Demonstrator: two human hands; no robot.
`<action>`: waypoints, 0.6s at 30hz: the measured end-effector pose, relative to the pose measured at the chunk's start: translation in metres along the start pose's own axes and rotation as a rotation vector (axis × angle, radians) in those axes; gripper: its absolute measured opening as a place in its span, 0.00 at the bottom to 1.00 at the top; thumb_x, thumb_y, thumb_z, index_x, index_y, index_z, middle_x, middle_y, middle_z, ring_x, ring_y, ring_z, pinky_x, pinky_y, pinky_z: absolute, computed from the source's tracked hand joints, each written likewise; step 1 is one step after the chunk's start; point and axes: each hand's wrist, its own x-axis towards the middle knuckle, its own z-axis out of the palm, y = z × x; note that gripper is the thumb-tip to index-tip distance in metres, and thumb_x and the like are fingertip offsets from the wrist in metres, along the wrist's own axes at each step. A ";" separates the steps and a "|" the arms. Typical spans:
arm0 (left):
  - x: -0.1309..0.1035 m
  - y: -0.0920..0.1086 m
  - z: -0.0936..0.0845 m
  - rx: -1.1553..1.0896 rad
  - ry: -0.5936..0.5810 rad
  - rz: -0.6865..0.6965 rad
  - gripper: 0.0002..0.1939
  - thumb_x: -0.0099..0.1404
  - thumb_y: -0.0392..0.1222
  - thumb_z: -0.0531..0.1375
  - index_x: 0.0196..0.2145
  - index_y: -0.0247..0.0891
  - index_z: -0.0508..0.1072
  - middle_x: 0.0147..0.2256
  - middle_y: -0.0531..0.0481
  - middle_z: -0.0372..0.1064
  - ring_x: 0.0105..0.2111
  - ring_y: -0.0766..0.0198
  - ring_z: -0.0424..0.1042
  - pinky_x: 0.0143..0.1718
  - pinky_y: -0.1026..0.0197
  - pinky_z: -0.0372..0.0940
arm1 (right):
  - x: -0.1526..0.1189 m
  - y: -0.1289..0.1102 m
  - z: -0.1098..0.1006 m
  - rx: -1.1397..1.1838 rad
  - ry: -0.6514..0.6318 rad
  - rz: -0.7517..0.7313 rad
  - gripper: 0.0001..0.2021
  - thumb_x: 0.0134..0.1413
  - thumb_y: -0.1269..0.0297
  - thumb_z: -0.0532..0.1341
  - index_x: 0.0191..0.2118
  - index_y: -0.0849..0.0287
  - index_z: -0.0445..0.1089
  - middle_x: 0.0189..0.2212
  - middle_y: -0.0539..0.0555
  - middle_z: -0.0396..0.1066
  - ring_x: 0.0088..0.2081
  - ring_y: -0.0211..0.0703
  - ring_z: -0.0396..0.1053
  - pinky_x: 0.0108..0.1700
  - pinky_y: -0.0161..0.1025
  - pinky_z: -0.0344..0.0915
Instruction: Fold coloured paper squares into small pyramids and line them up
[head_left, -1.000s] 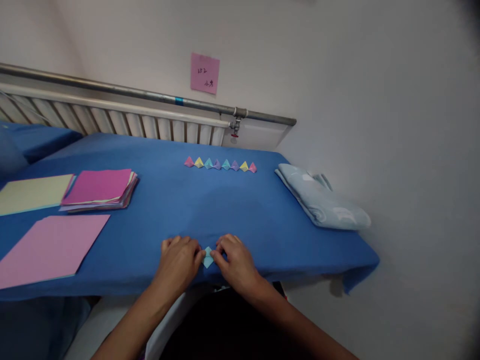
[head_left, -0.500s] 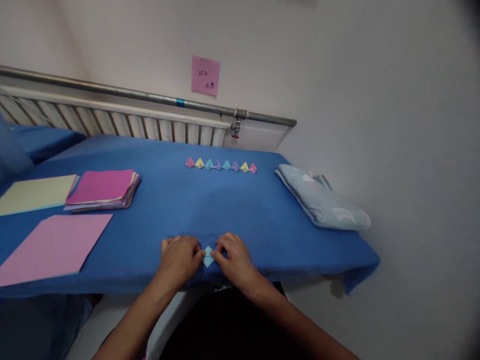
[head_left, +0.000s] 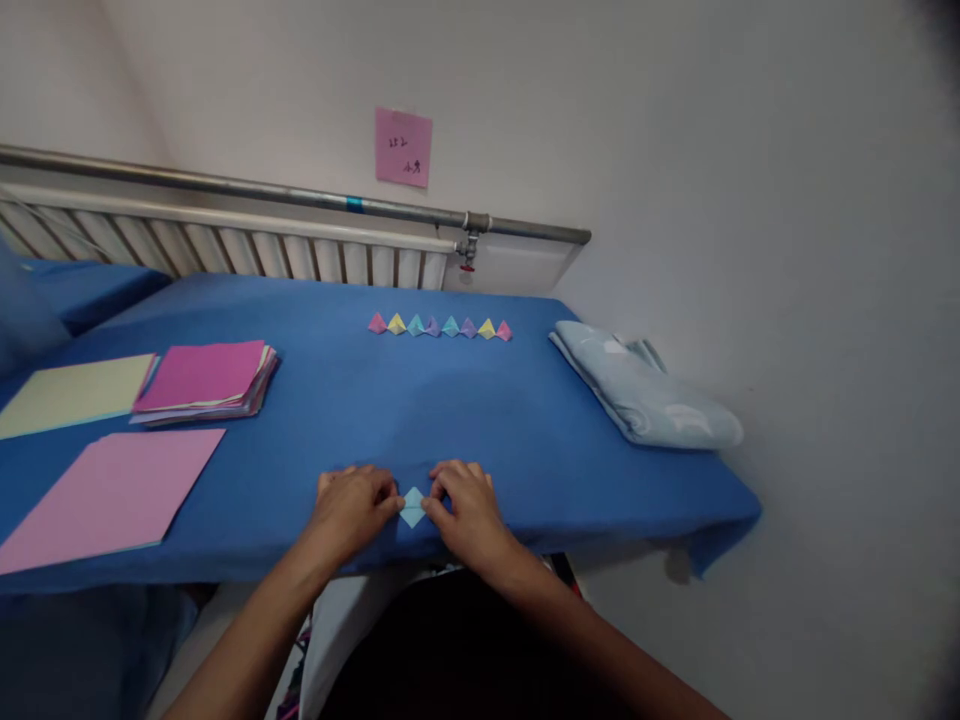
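Observation:
A small light-blue folded paper (head_left: pixel 412 507), diamond-shaped with a crease across its middle, lies near the table's front edge. My left hand (head_left: pixel 358 507) pinches its left corner between thumb and curled fingers. On the other side, my right hand (head_left: pixel 463 508) grips the right corner the same way. Farther back on the blue cloth (head_left: pixel 330 400), a row of several small folded paper pieces (head_left: pixel 450 327) in pink, yellow, teal and purple runs from left to right.
At the left lie a pink sheet stack (head_left: pixel 112 500), a magenta-topped paper stack (head_left: pixel 202 376) and yellow sheets (head_left: pixel 79 392). A folded pale-blue cloth (head_left: pixel 645 390) rests at the right end. Behind the table are a radiator (head_left: pixel 300 255) and a pipe (head_left: pixel 262 190).
The view has shifted slightly. Both hands keep their hold on the light-blue paper, and a little more of its left corner shows.

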 end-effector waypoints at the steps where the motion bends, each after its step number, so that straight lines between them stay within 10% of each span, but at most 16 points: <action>1: 0.001 0.000 -0.002 0.002 -0.023 -0.002 0.12 0.61 0.47 0.54 0.31 0.42 0.75 0.33 0.48 0.74 0.39 0.55 0.70 0.40 0.53 0.56 | 0.000 0.000 -0.001 0.007 -0.011 0.004 0.05 0.50 0.72 0.61 0.27 0.57 0.65 0.37 0.49 0.70 0.40 0.42 0.61 0.42 0.39 0.51; 18: 0.014 -0.005 -0.022 0.123 -0.220 0.039 0.18 0.61 0.55 0.52 0.33 0.40 0.73 0.33 0.45 0.75 0.37 0.52 0.72 0.45 0.47 0.55 | 0.010 0.003 -0.011 0.042 -0.144 0.055 0.05 0.46 0.72 0.65 0.27 0.57 0.68 0.36 0.49 0.69 0.40 0.43 0.61 0.42 0.39 0.52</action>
